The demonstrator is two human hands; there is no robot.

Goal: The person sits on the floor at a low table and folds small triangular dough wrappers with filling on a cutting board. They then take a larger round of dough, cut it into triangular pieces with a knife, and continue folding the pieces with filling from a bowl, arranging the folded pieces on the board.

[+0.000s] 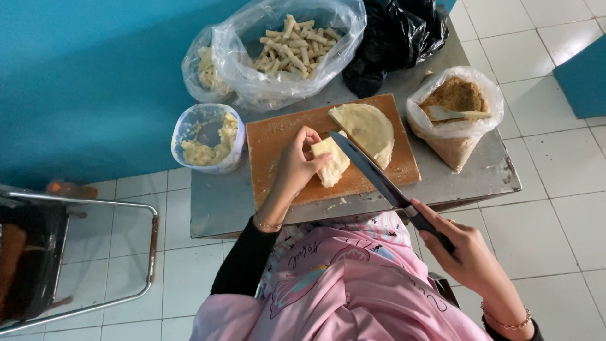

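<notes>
Your right hand [464,249] was nearest the cam, clenched round the dark handle of a long knife [372,173], blade running up & left w/ its tip over the folded dough piece [332,163]. Your left hand [297,165] sat further in, fingers pinching that dough piece at its left edge, holding it down on the wooden cutting board [278,142]. Just beside it, to the right on the same board, lay a stack of round flat dough sheets [368,128]. The board rested on a small grey metal table [470,173]. Left of the board: a clear tub [208,136] w/ pale yellow filling. Right of it: a bag of brown crumbs [454,110] w/ a spoon in it. Farthest back: a clear bag of rolled sticks [293,44] & a black plastic bag [394,38].
</notes>
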